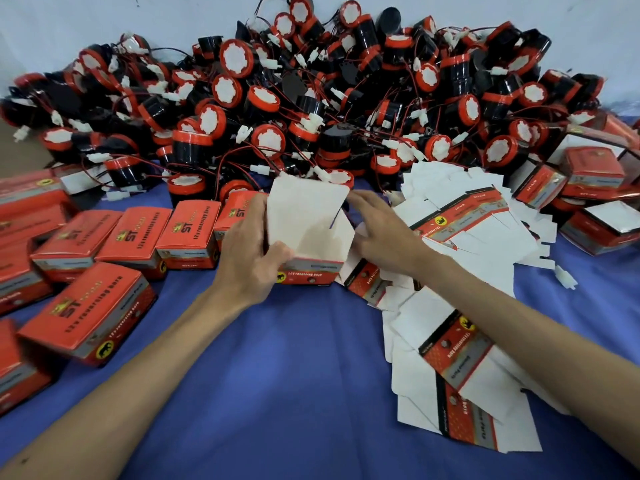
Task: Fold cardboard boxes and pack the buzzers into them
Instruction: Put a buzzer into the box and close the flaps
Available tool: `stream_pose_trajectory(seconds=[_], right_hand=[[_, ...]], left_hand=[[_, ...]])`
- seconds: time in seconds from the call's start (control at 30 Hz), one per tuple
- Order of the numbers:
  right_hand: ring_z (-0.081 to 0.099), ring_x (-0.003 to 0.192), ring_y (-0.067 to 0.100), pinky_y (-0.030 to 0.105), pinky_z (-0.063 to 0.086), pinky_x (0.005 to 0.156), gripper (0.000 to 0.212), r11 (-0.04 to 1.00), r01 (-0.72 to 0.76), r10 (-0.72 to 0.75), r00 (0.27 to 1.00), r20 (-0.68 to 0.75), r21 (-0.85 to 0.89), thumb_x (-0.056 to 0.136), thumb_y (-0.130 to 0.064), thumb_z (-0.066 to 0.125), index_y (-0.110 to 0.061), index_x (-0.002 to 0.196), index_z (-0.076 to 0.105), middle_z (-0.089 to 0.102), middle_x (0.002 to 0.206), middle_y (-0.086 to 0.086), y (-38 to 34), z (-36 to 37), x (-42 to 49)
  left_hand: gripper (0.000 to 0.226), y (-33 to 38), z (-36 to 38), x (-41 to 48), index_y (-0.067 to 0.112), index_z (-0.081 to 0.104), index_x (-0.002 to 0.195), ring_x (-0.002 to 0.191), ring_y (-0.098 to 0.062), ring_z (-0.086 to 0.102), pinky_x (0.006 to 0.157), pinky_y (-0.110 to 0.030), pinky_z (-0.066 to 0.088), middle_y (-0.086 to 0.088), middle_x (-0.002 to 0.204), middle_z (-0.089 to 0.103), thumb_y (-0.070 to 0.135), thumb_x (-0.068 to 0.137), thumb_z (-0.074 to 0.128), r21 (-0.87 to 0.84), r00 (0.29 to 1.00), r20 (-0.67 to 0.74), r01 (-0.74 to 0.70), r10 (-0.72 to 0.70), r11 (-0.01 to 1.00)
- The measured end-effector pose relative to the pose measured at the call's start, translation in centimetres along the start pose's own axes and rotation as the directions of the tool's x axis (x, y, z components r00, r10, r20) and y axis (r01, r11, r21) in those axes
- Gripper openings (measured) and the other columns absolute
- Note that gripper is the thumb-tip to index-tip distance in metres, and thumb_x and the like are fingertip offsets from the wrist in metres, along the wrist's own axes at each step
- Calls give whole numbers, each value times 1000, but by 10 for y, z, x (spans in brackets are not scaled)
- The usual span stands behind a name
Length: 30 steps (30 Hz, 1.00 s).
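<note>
An open red and white cardboard box (309, 223) stands on the blue cloth at centre, its white lid flap raised. My left hand (251, 252) grips its left side, thumb on the inner white wall. My right hand (382, 230) reaches past the box's right side with fingers spread, empty, over flat box blanks (485, 220). Behind lies a big heap of black and red buzzers (311, 98) with red wires and white plugs. One buzzer (337, 177) lies just behind the box flap.
Closed red boxes (135, 233) stand in rows on the left. More flat blanks (450, 375) are spread on the right beside my right forearm. Folded boxes (595, 181) are piled at far right. The blue cloth (277, 393) covers the table.
</note>
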State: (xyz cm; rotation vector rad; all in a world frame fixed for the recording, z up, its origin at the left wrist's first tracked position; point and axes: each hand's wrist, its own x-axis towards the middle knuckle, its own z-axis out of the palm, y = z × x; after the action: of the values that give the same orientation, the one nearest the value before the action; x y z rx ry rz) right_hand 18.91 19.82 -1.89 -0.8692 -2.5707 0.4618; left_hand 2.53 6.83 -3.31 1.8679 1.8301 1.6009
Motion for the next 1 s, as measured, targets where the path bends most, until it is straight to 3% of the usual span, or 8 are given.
stream_pose_trajectory(seconds=[0.13,0.23,0.33,0.4,0.57,0.73,0.87,1.0], right_hand=[[34,129,29,48,38,101,65,958,43,-28,998,56,-283,93,-33,56,-18,149,28,32,147,9,-10,4,21],[29,130,35,49,38,100,59,928,-47,6,994,-110,-369,93,-31,45,-13,147,29,25,149,18,-13,10,40],[27,136,37,51,34,104,64,964,-184,172,982,-78,-191,94,-38,52,-15,148,28,21,153,17,-4,15,66],[40,128,34,43,38,98,59,970,-238,241,970,41,-52,90,-40,61,-17,139,39,35,145,12,6,15,81],[47,119,29,31,38,94,51,964,-215,240,956,-169,156,88,-25,68,-11,130,42,42,135,14,15,16,84],[38,118,19,8,30,98,46,947,155,102,682,-724,280,92,-8,59,4,133,43,40,130,24,-6,-14,56],[39,117,21,12,31,102,43,945,274,-2,557,-831,181,93,-3,53,6,134,43,39,125,25,-28,-50,37],[40,116,26,25,37,102,43,935,354,-157,501,-851,35,94,-1,50,11,135,41,39,123,29,-43,-63,13]], left_hand=[[70,-4,-1,-2,1,45,124,91,-28,58,68,-52,49,-9,103,62,37,65,46,66,999,21,-41,40,997],[67,-4,1,-4,3,39,125,91,-22,58,67,-47,51,3,104,60,41,70,49,103,998,-12,-67,68,992],[79,-4,2,-4,11,29,139,95,-10,56,74,-31,51,20,109,53,45,72,54,74,996,-65,-52,56,996],[88,-4,3,-3,14,19,145,103,-9,54,83,-23,47,5,117,52,46,73,56,30,992,-113,-58,61,998],[92,0,7,0,20,5,145,126,-29,48,101,-50,43,-22,139,36,40,76,63,-60,977,-157,-154,143,986],[85,4,15,1,10,16,144,137,-32,29,115,-41,27,-15,144,23,40,81,62,169,951,-195,-211,242,963],[59,6,18,0,11,37,133,128,-29,29,109,-44,27,-8,135,27,37,86,59,442,882,-205,-303,423,844],[35,7,19,-3,10,57,115,108,-33,48,102,-41,28,-14,120,54,36,93,52,544,872,-78,-368,483,754]])
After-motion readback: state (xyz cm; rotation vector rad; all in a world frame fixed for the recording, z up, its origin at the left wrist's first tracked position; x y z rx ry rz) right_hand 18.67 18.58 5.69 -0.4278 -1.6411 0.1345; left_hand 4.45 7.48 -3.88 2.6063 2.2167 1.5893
